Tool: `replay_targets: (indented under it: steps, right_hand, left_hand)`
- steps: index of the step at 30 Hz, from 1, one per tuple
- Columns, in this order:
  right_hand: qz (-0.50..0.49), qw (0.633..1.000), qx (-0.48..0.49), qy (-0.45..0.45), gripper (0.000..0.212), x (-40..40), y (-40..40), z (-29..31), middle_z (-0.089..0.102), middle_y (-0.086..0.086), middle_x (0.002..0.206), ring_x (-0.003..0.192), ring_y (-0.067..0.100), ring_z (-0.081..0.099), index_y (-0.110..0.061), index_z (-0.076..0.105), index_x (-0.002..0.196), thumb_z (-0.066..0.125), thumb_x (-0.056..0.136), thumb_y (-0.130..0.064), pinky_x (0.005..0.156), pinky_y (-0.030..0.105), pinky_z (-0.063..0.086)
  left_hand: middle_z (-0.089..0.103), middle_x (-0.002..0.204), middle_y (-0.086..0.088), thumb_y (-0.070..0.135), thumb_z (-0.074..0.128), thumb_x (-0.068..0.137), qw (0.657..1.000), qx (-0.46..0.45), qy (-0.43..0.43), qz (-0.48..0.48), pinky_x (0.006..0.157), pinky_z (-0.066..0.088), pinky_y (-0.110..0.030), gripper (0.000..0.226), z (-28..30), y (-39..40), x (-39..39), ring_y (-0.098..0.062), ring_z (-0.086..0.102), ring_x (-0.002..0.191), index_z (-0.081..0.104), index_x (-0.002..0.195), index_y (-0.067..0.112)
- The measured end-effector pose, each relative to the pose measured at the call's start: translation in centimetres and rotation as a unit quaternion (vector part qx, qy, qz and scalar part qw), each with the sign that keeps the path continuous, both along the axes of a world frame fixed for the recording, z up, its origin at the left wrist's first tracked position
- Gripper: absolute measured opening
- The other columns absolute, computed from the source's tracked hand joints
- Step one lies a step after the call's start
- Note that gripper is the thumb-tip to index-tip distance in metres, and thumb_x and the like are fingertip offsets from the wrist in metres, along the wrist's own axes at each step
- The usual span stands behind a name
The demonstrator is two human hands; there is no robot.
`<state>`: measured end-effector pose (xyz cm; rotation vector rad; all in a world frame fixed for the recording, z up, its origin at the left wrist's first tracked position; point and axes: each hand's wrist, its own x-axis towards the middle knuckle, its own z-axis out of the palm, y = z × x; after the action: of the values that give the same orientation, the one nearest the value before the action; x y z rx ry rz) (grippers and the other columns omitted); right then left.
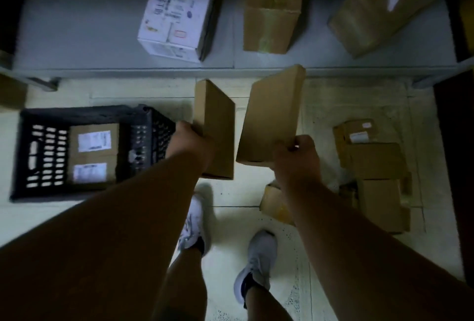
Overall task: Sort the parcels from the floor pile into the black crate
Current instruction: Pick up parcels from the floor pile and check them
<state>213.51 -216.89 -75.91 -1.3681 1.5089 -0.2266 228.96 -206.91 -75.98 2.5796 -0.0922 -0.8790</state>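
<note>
Presently, head view: both hands loaded. Left hand point(191, 141) grips the near end of a flat brown cardboard parcel point(215, 128), fingers curled round its edge; the parcel stands away from the grip, tilted. Right hand point(295, 159) pinches the lower corner of a second, wider flat brown cardboard parcel point(272, 118), which also stands beyond the grip. The black plastic lattice crate point(46, 156) sits on the floor just left of the left grip, with two labelled brown boxes point(93, 152) already inside. The floor pile of small brown boxes point(372, 167) lies right of the right grip.

Risk, judged: the right grip is a corner hold only, so the wide parcel may pivot and slip during the swing. Two parcels dropped together could snag on the crate rim.
</note>
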Motion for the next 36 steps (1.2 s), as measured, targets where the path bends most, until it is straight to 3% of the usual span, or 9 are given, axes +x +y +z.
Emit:
replay_targets:
  steps: [3,6,13,19,23,25,27,30,36]
  right_hand:
    - [0.160,0.980,-0.119,0.023,0.028,4.2,3.5,2.9,0.050,-0.012,0.075,0.061,-0.001,0.050,-0.022,0.041,0.095,0.066,0.083,-0.029,0.046,0.012,0.034]
    - [0.292,0.946,-0.139,0.005,0.040,8.9,7.7,4.0,0.048,-0.011,0.078,0.061,-0.004,0.047,-0.023,0.036,0.095,0.071,0.079,-0.032,0.044,0.002,0.030]
    - [0.393,0.915,-0.077,-0.049,0.031,20.1,19.2,3.2,0.059,-0.004,0.105,0.097,0.015,0.061,-0.028,0.052,0.104,0.050,0.084,-0.053,0.079,0.038,0.057]
    - [0.437,0.889,-0.134,-0.022,0.032,31.0,27.6,3.4,0.052,0.003,0.120,0.109,0.019,0.054,-0.023,0.062,0.117,0.056,0.093,-0.044,0.086,0.037,0.055]
    - [0.417,0.909,0.014,0.000,0.065,38.6,32.5,4.5,0.050,-0.021,0.097,0.095,0.006,0.053,-0.029,0.049,0.124,0.073,0.073,-0.060,0.066,0.022,0.047]
    - [0.423,0.901,0.088,0.036,0.055,41.0,34.3,4.2,0.046,-0.026,0.085,0.079,-0.001,0.049,-0.034,0.049,0.111,0.075,0.071,-0.061,0.059,0.020,0.040]
    - [0.432,0.887,0.145,0.076,0.042,42.6,35.4,3.4,0.057,-0.020,0.089,0.078,0.001,0.053,-0.035,0.052,0.089,0.075,0.069,-0.064,0.067,0.027,0.050]
    - [0.410,0.853,0.268,0.180,0.058,43.6,35.9,1.2,0.065,-0.001,0.103,0.091,0.021,0.063,-0.027,0.062,0.102,0.078,0.063,-0.067,0.068,0.037,0.059]
    - [0.236,0.852,0.445,0.145,0.034,43.0,34.7,-6.0,0.074,0.014,0.097,0.093,0.034,0.067,-0.013,0.067,0.104,0.083,0.076,-0.025,0.062,0.039,0.060]
  left_hand:
    - [0.053,0.095,-0.004,0.029,0.050,0.093,0.998,-0.008,-0.025,0.054,0.064,0.042,-0.032,0.023,2.4,4.2,2.8,-0.019,0.051,0.075,0.041,0.111,0.016]
    - [0.061,0.097,-0.002,0.033,0.057,0.089,0.988,-0.066,0.031,0.136,0.055,0.046,-0.029,0.028,1.9,7.4,5.8,-0.017,0.060,0.076,0.047,0.109,0.016]
    - [0.074,0.075,-0.011,0.015,0.058,0.094,0.892,-0.242,0.241,0.297,0.046,0.055,-0.029,0.015,0.4,17.5,14.3,-0.026,0.073,0.068,0.066,0.103,0.008]
    - [0.070,0.111,-0.020,0.019,0.052,0.094,0.819,-0.337,0.299,0.356,0.087,0.054,-0.056,0.028,2.3,29.6,23.7,-0.039,0.068,0.099,0.064,0.119,0.011]
    - [0.068,0.114,-0.021,0.018,0.059,0.090,0.775,-0.392,0.262,0.421,0.090,0.052,-0.056,0.031,3.4,36.2,28.7,-0.040,0.067,0.101,0.063,0.120,0.014]
    - [0.068,0.114,-0.020,0.017,0.062,0.090,0.765,-0.369,0.240,0.470,0.090,0.052,-0.057,0.032,2.8,38.5,30.3,-0.041,0.066,0.101,0.060,0.122,0.015]
    - [0.066,0.116,-0.020,0.018,0.064,0.089,0.751,-0.359,0.237,0.501,0.089,0.052,-0.059,0.039,1.6,40.1,30.9,-0.042,0.065,0.102,0.056,0.127,0.016]
    - [0.066,0.116,-0.019,0.021,0.068,0.086,0.737,-0.356,0.240,0.522,0.085,0.052,-0.061,0.046,-1.3,41.2,30.4,-0.042,0.066,0.099,0.053,0.130,0.019]
    - [0.069,0.104,-0.008,0.024,0.065,0.088,0.756,-0.297,0.185,0.554,0.065,0.061,-0.045,0.034,-8.0,40.7,29.2,-0.030,0.070,0.085,0.050,0.118,0.027]
